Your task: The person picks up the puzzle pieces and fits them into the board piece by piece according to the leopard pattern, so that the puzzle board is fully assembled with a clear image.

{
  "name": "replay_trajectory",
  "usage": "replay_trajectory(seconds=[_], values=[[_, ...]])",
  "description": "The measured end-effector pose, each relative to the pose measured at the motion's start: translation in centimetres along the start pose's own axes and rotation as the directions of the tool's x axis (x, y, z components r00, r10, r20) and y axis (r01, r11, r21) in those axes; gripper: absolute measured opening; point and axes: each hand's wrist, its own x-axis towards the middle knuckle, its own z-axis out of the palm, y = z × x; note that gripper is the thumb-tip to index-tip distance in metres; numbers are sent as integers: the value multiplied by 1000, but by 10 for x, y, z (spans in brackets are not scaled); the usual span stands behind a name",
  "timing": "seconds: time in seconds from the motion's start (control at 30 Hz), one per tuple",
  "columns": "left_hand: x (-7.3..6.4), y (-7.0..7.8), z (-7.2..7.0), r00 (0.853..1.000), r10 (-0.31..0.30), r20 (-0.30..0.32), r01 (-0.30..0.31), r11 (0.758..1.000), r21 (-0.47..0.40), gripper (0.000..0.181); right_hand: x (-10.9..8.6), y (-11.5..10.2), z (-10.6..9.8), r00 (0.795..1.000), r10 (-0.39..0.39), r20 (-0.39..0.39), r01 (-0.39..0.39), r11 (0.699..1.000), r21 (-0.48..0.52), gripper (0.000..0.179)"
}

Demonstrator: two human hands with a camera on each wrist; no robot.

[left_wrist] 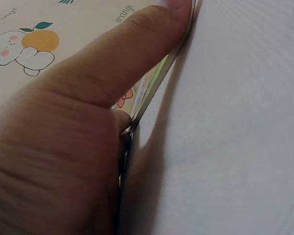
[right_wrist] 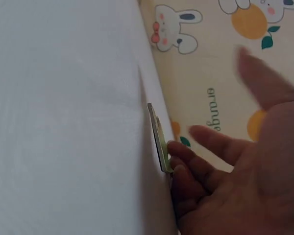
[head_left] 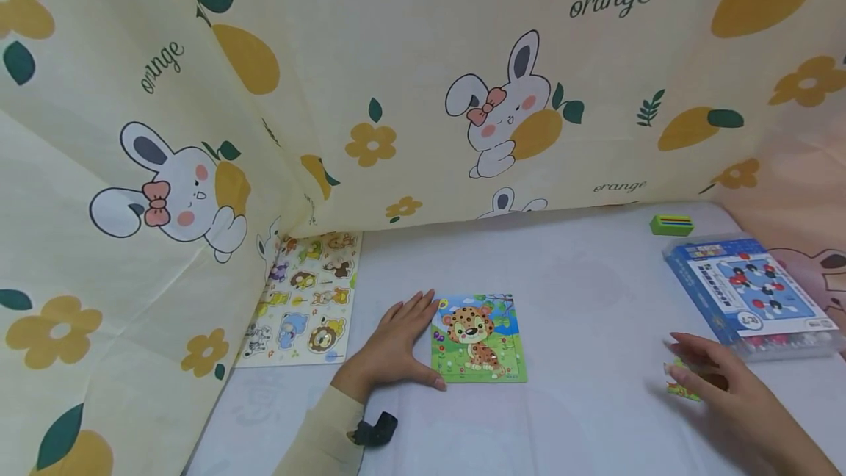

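Note:
A square jigsaw puzzle (head_left: 492, 340) with a spotted leopard cub on green grass lies flat on the white tabletop. My left hand (head_left: 399, 340) rests at its left side, fingertips by the upper left corner and thumb by the lower left one. The left wrist view has the thumb (left_wrist: 132, 54) stretched along the puzzle's edge. Over to the right, my right hand (head_left: 723, 380) is beside a small green puzzle piece (head_left: 682, 390). Seen from the right wrist, the piece (right_wrist: 160, 147) lies low by the fingertips, while the thumb (right_wrist: 264, 81) stands apart from it.
A sheet of animal pictures (head_left: 311, 314) lies at the left, partly under the curtain (head_left: 410, 57). A blue boxed molecule model set (head_left: 760, 292) sits at the right, with a small green block (head_left: 672, 225) with coloured stripes behind it. The curtain borders the back and left.

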Motion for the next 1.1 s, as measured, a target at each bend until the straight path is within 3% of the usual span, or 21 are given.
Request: replay_trajectory(seconds=[0.13,0.27,0.47,0.7,0.87,1.1], values=[[0,-1,1,1000,3,-3,-3,1000,-2,145,3,3,0,1000,8,27,-5,995,-104,88],[1,-2,1,1000,3,-2,-3,1000,1,145,4,6,1,1000,-28,-11,25,982,-188,64],[1,-3,2,1000,-2,1,2,1000,7,145,5,3,0,1000,-13,15,15,984,-177,39],[1,-3,2,1000,-3,4,3,1000,1,144,6,-7,6,1000,22,10,-20,986,-167,49],[1,-2,2,1000,-6,7,6,1000,14,144,4,-19,13,999,-49,-12,46,986,-163,45],[2,-2,2,1000,-4,6,4,1000,24,144,12,-46,32,996,-77,-34,75,996,-40,47]])
